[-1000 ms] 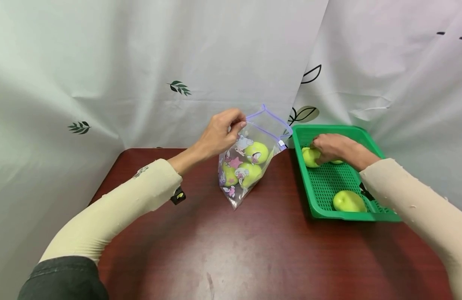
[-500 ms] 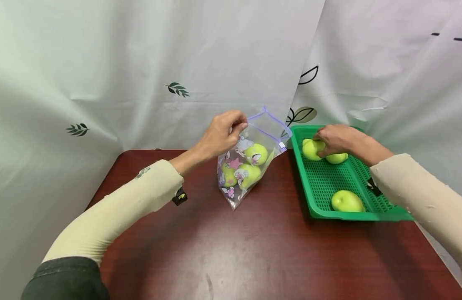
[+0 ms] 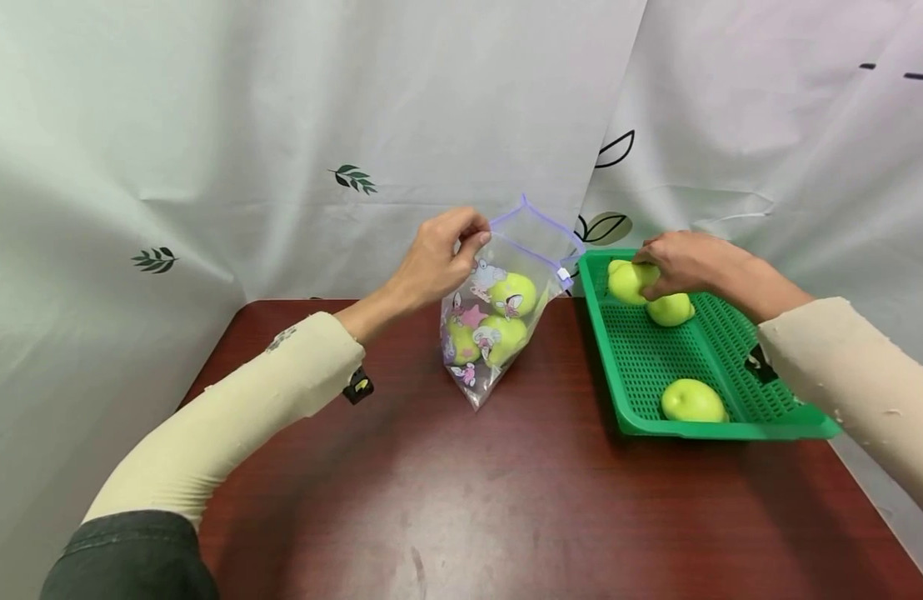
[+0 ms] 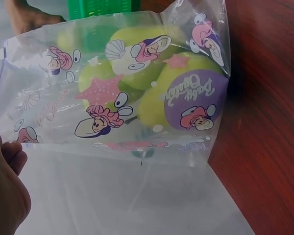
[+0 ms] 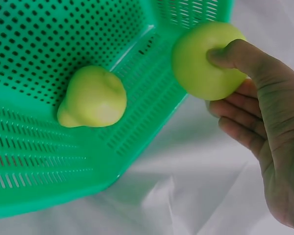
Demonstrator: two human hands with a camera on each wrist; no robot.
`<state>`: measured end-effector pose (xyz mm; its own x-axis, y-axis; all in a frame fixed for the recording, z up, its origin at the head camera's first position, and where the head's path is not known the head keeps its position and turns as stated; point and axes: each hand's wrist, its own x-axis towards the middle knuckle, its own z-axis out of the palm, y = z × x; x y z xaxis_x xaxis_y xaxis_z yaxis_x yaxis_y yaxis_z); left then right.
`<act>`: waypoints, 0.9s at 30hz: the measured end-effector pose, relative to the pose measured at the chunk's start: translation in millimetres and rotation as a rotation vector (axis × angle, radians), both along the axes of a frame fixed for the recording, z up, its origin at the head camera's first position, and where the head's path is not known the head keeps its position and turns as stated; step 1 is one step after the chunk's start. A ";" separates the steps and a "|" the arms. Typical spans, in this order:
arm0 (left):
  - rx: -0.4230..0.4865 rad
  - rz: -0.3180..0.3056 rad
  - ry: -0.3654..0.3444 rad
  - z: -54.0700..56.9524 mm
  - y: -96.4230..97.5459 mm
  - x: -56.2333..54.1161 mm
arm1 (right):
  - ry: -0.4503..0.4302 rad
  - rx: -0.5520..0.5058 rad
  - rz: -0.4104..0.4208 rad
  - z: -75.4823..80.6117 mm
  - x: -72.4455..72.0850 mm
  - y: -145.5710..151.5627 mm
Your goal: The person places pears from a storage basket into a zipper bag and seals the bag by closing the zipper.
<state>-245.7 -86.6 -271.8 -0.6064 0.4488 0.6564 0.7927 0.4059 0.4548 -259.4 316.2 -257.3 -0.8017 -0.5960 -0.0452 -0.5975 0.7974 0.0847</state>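
Note:
My left hand (image 3: 441, 254) pinches the upper left edge of a clear zip bag (image 4: 152, 132) printed with pink and purple cartoons. The bag's purple-lined mouth gapes, and several yellow-green pears (image 3: 512, 295) show through its wall. A white slider sits at the right end of the zip. My right hand (image 3: 694, 265) grips a pear (image 5: 206, 61), thumb on one side and fingers on the other, above the far left part of the green basket (image 3: 619, 367). Below that hand lies a second pear (image 5: 94, 98); a third pear (image 3: 692, 402) rests near the basket's front.
The basket stands at the right of a dark red table (image 3: 461, 500), its perforated floor divided by a ridge. A pale curtain (image 3: 281, 125) with leaf prints hangs right behind the table.
My right hand has lifted the pear up from the basket floor, uncovering more of the pear beneath. My left hand and the bag have risen slightly.

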 end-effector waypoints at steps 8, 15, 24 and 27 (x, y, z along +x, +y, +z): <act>0.015 0.008 -0.013 -5.8 -5.0 -3.3 | -0.019 -0.079 -0.005 14.4 -0.3 -0.5; 0.007 0.008 -0.022 -10.1 -5.7 -4.1 | 0.021 -0.138 -0.018 35.9 0.7 0.0; 0.009 0.012 -0.030 -9.9 -5.3 -1.0 | 0.085 -0.163 -0.016 53.4 4.9 -5.4; 0.006 0.013 -0.030 -10.4 -5.2 -1.2 | 0.100 -0.190 -0.016 57.5 6.9 -8.4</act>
<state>-246.8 -91.8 -282.2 -0.6319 0.4366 0.6404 0.7731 0.4134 0.4810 -252.5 307.8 -199.8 -0.8058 -0.5737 0.1469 -0.5811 0.8138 -0.0097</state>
